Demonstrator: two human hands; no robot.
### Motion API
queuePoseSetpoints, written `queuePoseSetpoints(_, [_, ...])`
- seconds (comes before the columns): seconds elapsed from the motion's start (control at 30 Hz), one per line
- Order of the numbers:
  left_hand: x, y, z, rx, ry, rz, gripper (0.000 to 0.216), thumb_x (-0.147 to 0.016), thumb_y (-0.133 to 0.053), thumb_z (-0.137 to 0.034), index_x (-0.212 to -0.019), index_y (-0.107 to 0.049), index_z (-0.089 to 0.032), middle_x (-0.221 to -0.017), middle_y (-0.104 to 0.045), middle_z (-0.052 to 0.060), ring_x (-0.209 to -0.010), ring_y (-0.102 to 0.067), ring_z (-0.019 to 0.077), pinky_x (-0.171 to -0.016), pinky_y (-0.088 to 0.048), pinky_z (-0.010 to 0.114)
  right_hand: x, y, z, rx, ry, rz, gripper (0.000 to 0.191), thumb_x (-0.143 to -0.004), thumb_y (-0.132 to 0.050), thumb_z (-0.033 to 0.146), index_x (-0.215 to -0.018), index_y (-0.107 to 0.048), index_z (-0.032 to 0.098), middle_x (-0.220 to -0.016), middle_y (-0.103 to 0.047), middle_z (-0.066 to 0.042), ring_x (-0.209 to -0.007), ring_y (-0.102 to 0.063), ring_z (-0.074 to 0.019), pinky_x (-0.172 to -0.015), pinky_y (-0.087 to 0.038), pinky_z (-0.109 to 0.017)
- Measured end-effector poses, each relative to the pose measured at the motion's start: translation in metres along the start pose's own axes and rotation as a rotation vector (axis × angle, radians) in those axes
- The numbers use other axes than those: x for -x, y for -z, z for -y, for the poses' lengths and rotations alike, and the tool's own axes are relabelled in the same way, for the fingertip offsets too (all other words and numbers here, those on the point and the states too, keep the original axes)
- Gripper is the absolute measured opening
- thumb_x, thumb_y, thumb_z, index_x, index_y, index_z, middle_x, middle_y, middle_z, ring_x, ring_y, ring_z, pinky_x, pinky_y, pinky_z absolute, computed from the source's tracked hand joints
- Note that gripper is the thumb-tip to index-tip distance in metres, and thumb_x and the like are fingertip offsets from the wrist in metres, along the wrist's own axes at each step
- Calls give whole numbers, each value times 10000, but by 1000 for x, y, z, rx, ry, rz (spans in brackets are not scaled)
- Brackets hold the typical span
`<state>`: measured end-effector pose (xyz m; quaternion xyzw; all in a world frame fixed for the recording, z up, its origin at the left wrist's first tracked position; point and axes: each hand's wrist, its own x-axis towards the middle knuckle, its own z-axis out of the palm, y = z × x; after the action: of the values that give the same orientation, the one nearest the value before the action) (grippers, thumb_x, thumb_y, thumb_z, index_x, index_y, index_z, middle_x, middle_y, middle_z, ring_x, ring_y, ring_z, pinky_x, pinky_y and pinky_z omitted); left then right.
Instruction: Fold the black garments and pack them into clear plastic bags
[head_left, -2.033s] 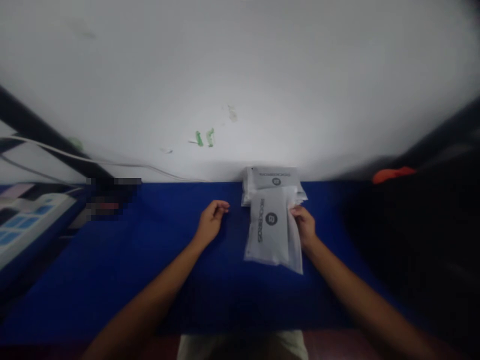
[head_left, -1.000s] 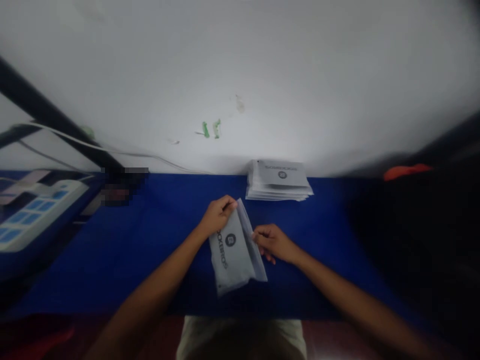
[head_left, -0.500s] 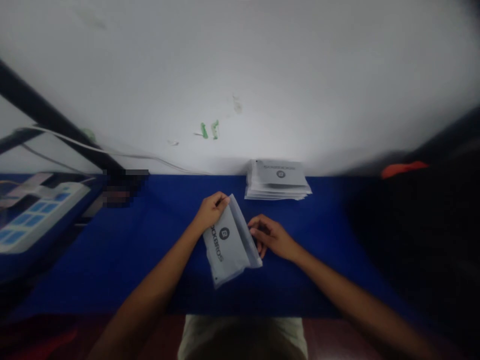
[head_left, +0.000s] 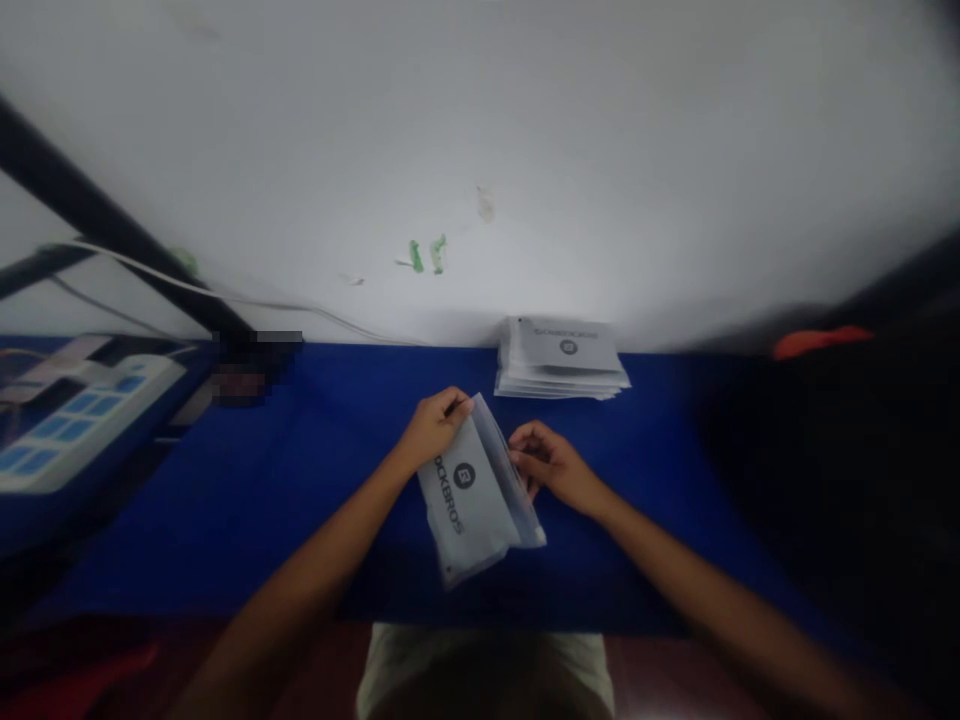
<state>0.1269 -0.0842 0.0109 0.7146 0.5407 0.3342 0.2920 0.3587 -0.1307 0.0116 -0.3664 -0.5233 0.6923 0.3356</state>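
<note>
A frosted plastic zip bag [head_left: 476, 515] with black ROCKBROS lettering and a round logo is held tilted over the blue table. My left hand [head_left: 439, 425] pinches its upper corner between thumb and fingers. Along the bag's zip edge, my right hand [head_left: 551, 465] has its fingers curled, with thumb and fingertips at the edge; part of this grip is hidden. A small pale slider [head_left: 540, 537] sits near the lower end of the zip edge. What the bag contains cannot be made out.
Against the white wall lies a stack of similar zip bags [head_left: 562, 360] on the blue table [head_left: 360, 375]. At far left is a power strip [head_left: 82, 420] with blue sockets; a white cable [head_left: 300, 308] runs along the wall. Something orange [head_left: 821, 342] lies on a dark shape at right.
The bag and both hands have shifted slightly right and a little lower at the bag's bottom. The whole view has also drifted a little. Both hands keep their places at the bag.
</note>
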Motion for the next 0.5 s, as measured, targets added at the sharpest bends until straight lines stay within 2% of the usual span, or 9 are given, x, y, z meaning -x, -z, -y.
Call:
queuePoseSetpoints(0.17, [3,-3,-7,3,-10,-4,280,-907,-479,-401,-783,-598,-181,-683,-581,-19,-645,-538,138,-621,-411,249,1,1,1,153,0,8,275,-821,-687,423,-921,-616,177,-677,-589,39,-554,-599,-112,-512,-549,-247])
queuePoseSetpoints(0.23, [9,-6,-16,-22,-1,4,272,-914,-475,-395,-794,-599,-185,-682,-592,-17,-643,-549,142,-617,-409,254,4,-2,4,213,21,83,273,-814,-696,417,-923,-660,169,-724,-627,15,-627,-617,-132,-609,-556,-275])
queuePoseSetpoints(0.33, [20,-11,-34,-97,18,0,259,-931,-462,-388,-833,-610,-199,-704,-622,-9,-649,-571,153,-619,-407,269,10,-8,8,259,71,263,234,-788,-723,382,-884,-698,170,-823,-682,-16,-789,-653,-193,-749,-546,-324])
queuePoseSetpoints(0.4, [27,-13,-44,-119,12,-21,267,-945,-453,-400,-850,-614,-208,-711,-633,-7,-645,-580,157,-622,-416,277,13,-10,9,310,80,324,211,-812,-693,372,-873,-707,171,-825,-696,-22,-793,-654,-208,-736,-536,-325])
queuePoseSetpoints(0.5, [31,-16,-46,-78,-12,-77,248,-954,-464,-409,-914,-623,-222,-785,-664,2,-704,-613,162,-685,-464,290,14,-10,9,374,120,299,217,-843,-644,379,-861,-702,170,-816,-700,-25,-742,-648,-202,-683,-524,-312])
